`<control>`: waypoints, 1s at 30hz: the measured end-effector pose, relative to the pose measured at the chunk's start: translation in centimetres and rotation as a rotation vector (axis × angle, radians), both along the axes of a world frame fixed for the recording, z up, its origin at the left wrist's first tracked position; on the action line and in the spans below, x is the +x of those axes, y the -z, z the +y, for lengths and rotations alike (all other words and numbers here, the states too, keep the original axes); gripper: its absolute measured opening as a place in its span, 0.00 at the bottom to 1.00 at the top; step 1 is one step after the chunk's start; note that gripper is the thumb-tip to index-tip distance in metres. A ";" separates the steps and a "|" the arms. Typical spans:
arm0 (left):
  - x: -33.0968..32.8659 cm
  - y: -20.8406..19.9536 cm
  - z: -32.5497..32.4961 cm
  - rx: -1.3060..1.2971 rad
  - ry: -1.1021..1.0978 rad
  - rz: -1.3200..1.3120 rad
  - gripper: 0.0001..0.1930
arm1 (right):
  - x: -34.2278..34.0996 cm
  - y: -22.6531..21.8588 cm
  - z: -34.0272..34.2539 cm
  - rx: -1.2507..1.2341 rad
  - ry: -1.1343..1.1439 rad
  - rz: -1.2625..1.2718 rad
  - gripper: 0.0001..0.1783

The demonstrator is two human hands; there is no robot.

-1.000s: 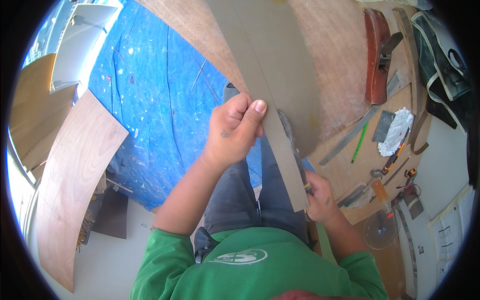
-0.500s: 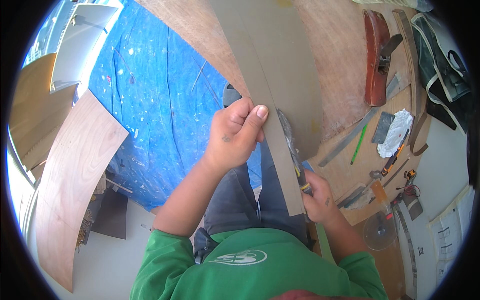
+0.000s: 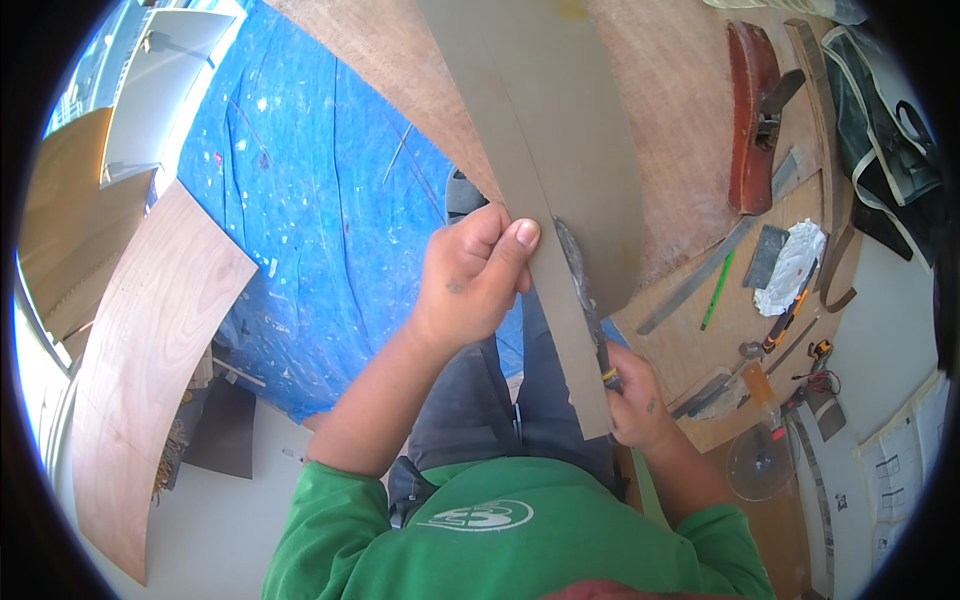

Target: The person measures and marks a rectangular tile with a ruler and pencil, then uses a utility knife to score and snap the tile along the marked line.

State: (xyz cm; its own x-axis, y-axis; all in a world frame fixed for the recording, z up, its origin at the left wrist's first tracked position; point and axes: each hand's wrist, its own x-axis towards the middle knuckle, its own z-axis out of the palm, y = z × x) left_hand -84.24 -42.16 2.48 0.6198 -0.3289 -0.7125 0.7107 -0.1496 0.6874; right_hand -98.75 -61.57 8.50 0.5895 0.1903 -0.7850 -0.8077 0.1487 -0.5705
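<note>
A long grey-brown sheet [image 3: 590, 130] of thin laminate reaches from the top of the head view toward my body. A narrow strip [image 3: 565, 330] is split off along its left side and hangs toward my lap. My left hand [image 3: 472, 268] pinches that strip, thumb on top and fingers curled beneath. In the gap between strip and sheet lie the metal blades of a pair of snips [image 3: 574, 258]. My right hand [image 3: 632, 395] is closed round their dark-and-yellow handles, beside the strip's near end. The strip partly hides the handles and some of my fingers.
Blue sheeting [image 3: 300, 200] covers the floor at left, beside a curved plywood panel [image 3: 160, 350]. On the wooden bench at right lie a red-brown hand plane [image 3: 750, 120], a green pencil [image 3: 717, 290], a cutter knife [image 3: 785, 322] and a hammer [image 3: 762, 385]. A dark bag [image 3: 880, 110] sits beyond.
The strip's near end has shifted slightly toward me. My left hand has dropped a little with it. My right hand has risen slightly, and less of the snips' handles shows.
</note>
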 end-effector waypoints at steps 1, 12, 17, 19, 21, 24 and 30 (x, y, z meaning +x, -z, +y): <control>0.0 0.0 -0.1 -0.011 -0.005 -0.004 0.18 | 0.0 0.0 -0.1 0.014 0.003 0.002 0.14; 0.0 -0.1 -0.1 -0.012 0.005 -0.010 0.17 | 0.1 0.0 0.2 -0.058 -0.003 -0.056 0.17; -0.1 -0.3 -0.1 -0.023 0.006 -0.009 0.16 | 0.6 0.2 0.2 -0.048 -0.023 -0.085 0.20; -0.1 -0.4 -0.1 -0.018 0.011 -0.003 0.16 | 0.7 0.1 0.3 -0.040 -0.011 -0.070 0.19; -0.1 -0.5 -0.1 -0.009 0.026 -0.001 0.16 | 0.6 -0.1 0.6 -0.015 0.045 -0.038 0.18; -0.3 -0.3 0.0 -0.006 0.030 -0.018 0.17 | 0.3 0.0 0.5 -0.016 0.042 -0.016 0.17; -0.4 -0.4 -0.1 -0.032 0.016 -0.009 0.16 | 0.4 0.2 0.2 -0.057 -0.059 -0.028 0.17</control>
State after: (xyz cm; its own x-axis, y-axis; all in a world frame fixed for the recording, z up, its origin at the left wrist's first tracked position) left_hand -84.66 -42.26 2.93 0.6209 -0.3616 -0.6955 0.7020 -0.1385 0.6986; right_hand -98.39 -61.33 8.35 0.6006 0.1808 -0.7788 -0.7976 0.0684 -0.5992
